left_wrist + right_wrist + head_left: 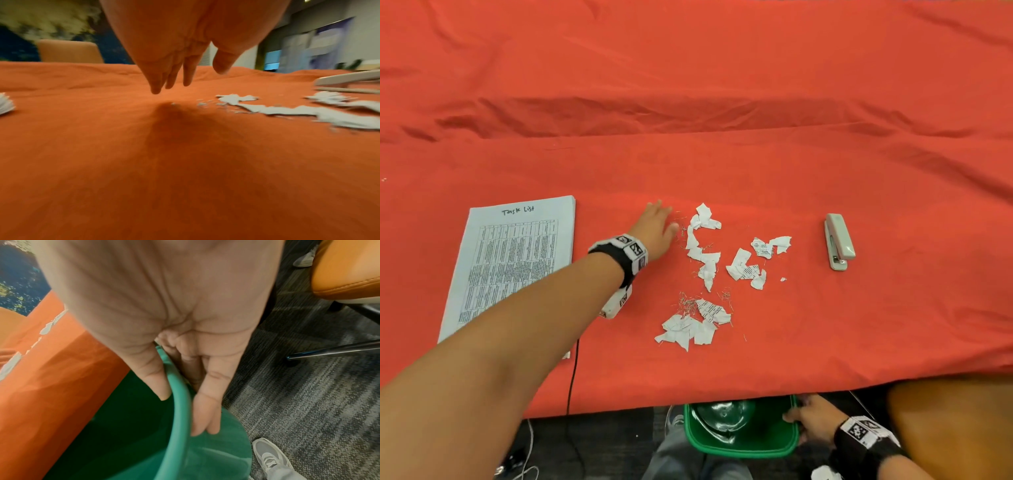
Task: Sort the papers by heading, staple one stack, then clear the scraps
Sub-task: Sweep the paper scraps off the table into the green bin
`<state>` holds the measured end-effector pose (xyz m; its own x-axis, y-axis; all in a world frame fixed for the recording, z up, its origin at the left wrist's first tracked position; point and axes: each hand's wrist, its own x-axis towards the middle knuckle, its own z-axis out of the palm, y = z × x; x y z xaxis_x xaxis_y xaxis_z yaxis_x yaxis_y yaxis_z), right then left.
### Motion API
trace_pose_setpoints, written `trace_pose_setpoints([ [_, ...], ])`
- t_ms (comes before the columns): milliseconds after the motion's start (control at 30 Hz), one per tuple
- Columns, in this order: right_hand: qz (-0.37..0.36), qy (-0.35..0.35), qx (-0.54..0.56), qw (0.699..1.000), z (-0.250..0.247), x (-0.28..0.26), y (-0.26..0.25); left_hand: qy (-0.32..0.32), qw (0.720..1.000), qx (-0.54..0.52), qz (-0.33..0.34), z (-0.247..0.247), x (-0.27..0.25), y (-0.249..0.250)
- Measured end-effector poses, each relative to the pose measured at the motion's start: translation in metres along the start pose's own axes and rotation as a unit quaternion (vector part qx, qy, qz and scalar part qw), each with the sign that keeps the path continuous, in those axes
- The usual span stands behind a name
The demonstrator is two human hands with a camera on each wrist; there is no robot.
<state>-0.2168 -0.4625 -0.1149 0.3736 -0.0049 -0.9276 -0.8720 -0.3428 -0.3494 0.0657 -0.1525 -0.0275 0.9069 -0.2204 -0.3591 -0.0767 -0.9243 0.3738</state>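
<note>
The torn paper scraps [705, 270] lie scattered mid-tabletop with loose staples among them, none yet cleared; the left hand [655, 224] hovers just beside their far-left edge, its grip spread with straight fingers [170, 78], holding nothing; the right hand [813, 421] pinches the rim of the green bin [739, 448] below the tabletop's near edge, thumb inside, fingers outside; the "Task List" stack [513, 260] sits squared at left, the stapler [839, 241] at right; sorting looks finished, stapling cannot be confirmed, clearing remains.
</note>
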Motion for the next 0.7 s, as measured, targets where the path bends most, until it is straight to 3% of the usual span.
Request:
trace_pose_setpoints([
  [100,0.001,0.002,0.012,1.0,-0.001,0.002,0.001,-0.051,0.997,0.029,-0.042,0.009,0.01,-0.004],
  [300,0.015,-0.011,0.033,0.999,-0.002,0.003,0.004,-0.17,0.975,0.016,0.141,0.046,-0.075,0.036],
  [400,0.022,-0.019,0.065,0.997,-0.003,0.004,0.005,-0.22,0.957,0.011,0.188,0.054,-0.105,0.041],
  [500,0.017,-0.023,0.064,0.998,-0.002,0.004,0.007,-0.105,0.981,-0.016,0.161,0.037,-0.083,0.042],
  [600,0.01,-0.018,0.055,0.998,-0.003,0.007,0.011,0.017,0.994,-0.048,0.099,0.017,-0.024,0.035],
  [700,0.005,-0.022,0.055,0.998,-0.004,0.006,0.013,0.0,1.0,-0.003,0.027,0.011,0.021,0.025],
])
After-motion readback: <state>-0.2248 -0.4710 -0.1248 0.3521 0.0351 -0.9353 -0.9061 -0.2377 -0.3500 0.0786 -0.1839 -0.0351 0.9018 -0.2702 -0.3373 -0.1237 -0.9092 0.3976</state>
